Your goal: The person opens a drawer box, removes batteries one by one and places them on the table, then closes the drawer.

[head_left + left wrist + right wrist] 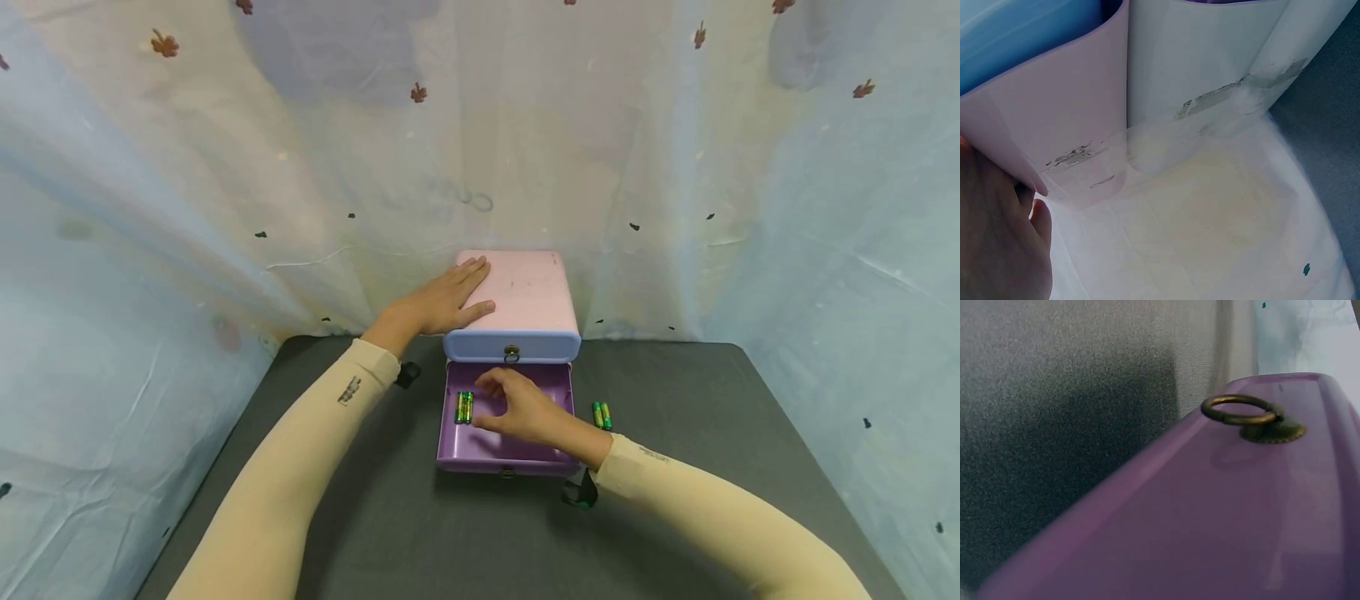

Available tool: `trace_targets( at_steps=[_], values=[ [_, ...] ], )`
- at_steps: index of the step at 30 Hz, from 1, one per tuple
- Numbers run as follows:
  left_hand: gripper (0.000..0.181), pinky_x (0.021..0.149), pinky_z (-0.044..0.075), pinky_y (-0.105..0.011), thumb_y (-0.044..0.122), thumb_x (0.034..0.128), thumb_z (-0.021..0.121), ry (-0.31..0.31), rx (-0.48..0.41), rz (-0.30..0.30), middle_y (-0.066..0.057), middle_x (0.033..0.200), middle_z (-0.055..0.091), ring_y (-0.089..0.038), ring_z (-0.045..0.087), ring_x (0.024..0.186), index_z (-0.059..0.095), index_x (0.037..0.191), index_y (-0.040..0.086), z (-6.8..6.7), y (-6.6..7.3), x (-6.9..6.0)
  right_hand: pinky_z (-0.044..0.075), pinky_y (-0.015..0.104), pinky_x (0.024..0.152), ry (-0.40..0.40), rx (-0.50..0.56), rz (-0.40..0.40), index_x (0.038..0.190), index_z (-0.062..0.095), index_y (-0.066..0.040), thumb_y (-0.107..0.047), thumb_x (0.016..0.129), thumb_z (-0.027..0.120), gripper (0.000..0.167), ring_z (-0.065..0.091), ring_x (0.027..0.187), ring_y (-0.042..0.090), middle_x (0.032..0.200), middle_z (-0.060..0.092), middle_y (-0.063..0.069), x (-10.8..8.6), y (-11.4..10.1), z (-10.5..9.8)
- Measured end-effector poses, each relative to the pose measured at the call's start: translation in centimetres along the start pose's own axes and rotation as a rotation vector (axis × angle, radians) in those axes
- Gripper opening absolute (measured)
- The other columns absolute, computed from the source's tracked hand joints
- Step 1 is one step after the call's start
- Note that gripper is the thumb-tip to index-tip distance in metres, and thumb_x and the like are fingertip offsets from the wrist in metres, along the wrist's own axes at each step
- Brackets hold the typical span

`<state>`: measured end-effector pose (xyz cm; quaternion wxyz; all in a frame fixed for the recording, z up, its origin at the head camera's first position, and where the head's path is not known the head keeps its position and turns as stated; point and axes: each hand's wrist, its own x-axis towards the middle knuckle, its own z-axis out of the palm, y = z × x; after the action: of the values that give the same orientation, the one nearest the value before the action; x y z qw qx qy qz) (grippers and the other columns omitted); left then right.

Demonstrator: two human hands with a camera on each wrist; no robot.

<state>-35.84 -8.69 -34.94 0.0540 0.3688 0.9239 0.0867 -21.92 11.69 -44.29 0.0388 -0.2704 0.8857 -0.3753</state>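
A small drawer box with a pink top stands against the back sheet. Its upper drawer, with a blue front, is closed, while the lower purple drawer is pulled out. My left hand rests flat on the left part of the pink top, fingers extended. Inside the purple drawer, green and gold batteries stand side by side near the left wall. Over the drawer is my right hand, thumb and fingers apart just right of these batteries, with nothing seen between them. Two more batteries lie outside, to the right.
A dark grey table carries everything. Pale sheets with leaf prints hang behind it and at both sides. The purple drawer's front bears a brass ring pull; clear tape runs along the box's rear edge.
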Motion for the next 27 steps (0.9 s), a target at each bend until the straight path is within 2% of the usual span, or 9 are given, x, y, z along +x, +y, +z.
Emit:
trace_targets(
  at_steps=[8, 18, 27],
  values=[
    [0.086, 0.136, 0.001, -0.040, 0.061, 0.1133, 0.034, 0.003, 0.001, 0.002, -0.009, 0.181, -0.004, -0.023, -0.004, 0.167, 0.001, 0.173, 0.009, 0.1, -0.1, 0.1, 0.056, 0.046, 0.099, -0.028, -0.005, 0.018, 0.131, 0.065, 0.000, -0.022, 0.087, 0.092, 0.056, 0.065, 0.110, 0.028, 0.119, 0.069, 0.015, 0.6, 0.2, 0.5],
    [0.086, 0.136, 0.001, -0.039, 0.061, 0.1132, 0.034, 0.004, -0.002, 0.004, -0.008, 0.181, -0.004, -0.023, -0.004, 0.167, 0.001, 0.173, 0.010, 0.1, -0.1, 0.1, 0.052, 0.045, 0.100, -0.014, -0.078, 0.044, 0.127, 0.068, -0.005, -0.026, 0.084, 0.095, 0.055, 0.061, 0.109, 0.025, 0.114, 0.070, 0.009, 1.4, 0.4, 1.2],
    [0.086, 0.136, 0.001, -0.040, 0.061, 0.1135, 0.033, 0.006, -0.003, 0.007, -0.009, 0.181, -0.004, -0.024, -0.004, 0.167, 0.001, 0.173, 0.009, 0.0, -0.1, 0.2, 0.051, 0.046, 0.102, -0.004, -0.139, 0.033, 0.126, 0.067, -0.007, -0.028, 0.082, 0.096, 0.056, 0.063, 0.110, 0.026, 0.115, 0.068, 0.008, 1.8, 0.7, 1.8]
  ],
)
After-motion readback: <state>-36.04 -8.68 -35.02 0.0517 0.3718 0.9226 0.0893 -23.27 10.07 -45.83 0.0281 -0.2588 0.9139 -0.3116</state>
